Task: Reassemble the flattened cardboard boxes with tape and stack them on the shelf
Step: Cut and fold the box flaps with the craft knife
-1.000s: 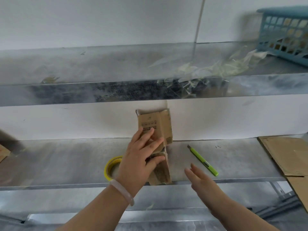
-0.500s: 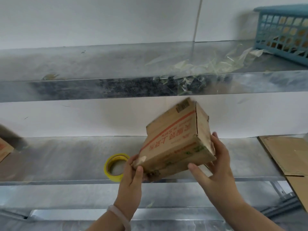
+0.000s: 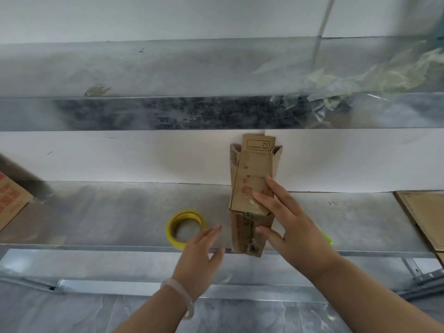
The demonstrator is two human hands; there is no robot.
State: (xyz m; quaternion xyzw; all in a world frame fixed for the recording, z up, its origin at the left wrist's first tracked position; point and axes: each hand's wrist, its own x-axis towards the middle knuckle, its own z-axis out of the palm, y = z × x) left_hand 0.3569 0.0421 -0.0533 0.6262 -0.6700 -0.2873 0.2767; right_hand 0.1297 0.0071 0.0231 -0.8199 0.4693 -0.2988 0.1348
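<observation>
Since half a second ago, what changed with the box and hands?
The small brown cardboard box, then held tilted in the air by both hands, now stands upright on the grey metal shelf. The left hand has let go and hovers beside the yellow tape roll; the right hand presses on its front. Tape roll unmoved.

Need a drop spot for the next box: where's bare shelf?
Bare: lower shelf between the left carton and the tape roll, and between the green cutter and the flat cardboard. Crowded mid-shelf: folded box, left hand, right hand.
</observation>
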